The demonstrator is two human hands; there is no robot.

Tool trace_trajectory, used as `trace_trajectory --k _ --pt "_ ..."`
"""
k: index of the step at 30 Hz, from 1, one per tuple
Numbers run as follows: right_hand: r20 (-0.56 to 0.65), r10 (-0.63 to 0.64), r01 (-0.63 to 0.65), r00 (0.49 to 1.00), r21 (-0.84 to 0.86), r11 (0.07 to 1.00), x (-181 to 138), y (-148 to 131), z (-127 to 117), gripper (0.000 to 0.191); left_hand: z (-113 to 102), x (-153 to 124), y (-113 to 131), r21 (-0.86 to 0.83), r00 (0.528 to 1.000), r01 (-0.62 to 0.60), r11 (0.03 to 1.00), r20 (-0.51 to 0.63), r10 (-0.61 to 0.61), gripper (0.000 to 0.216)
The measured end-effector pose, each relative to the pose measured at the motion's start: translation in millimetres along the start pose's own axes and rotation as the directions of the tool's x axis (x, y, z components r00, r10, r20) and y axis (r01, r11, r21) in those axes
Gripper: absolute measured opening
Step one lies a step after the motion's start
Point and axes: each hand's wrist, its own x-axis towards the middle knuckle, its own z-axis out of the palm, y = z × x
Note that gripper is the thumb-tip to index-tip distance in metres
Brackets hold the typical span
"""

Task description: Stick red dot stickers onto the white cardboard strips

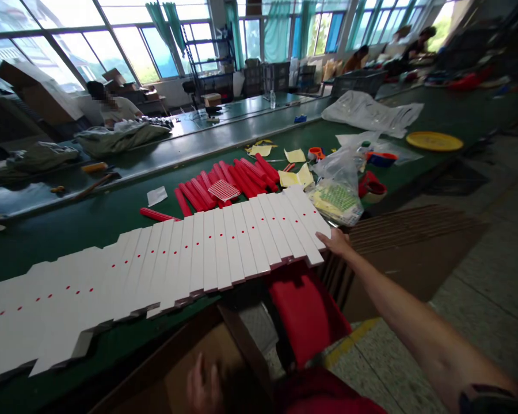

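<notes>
A long fanned row of flat white cards (190, 259), each with a small red dot, lies overlapped along the near edge of the green table (90, 221). My right hand (334, 241) reaches out to the row's right end and touches the last cards; its fingers are partly hidden under them. My left hand (202, 388) rests low at the bottom, fingers spread on the edge of a brown cardboard box (176, 368). Behind the row lies a pile of red tubes (228, 181) with a red-dotted sticker sheet (223, 190) on top.
Yellow paper pieces (296, 172), plastic bags (341, 184), an orange tape holder (316, 153) and a yellow plate (434, 141) lie to the right. A red chair (306, 310) and stacked cardboard (414, 241) stand beside the table. Other people sit far left and far back.
</notes>
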Motion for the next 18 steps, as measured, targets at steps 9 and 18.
trace_trajectory --k 9,18 --pt "-0.006 0.104 -0.104 0.995 0.008 0.995 -16.3 10.4 -1.4 0.061 175.8 -49.2 183.6 -0.452 0.643 0.36 0.816 0.754 0.134 0.063" --pt "0.201 0.006 -0.084 0.979 0.379 0.921 -29.7 31.1 -11.7 0.049 227.9 -48.0 258.8 -0.455 0.469 0.717 0.529 0.875 0.117 0.061"
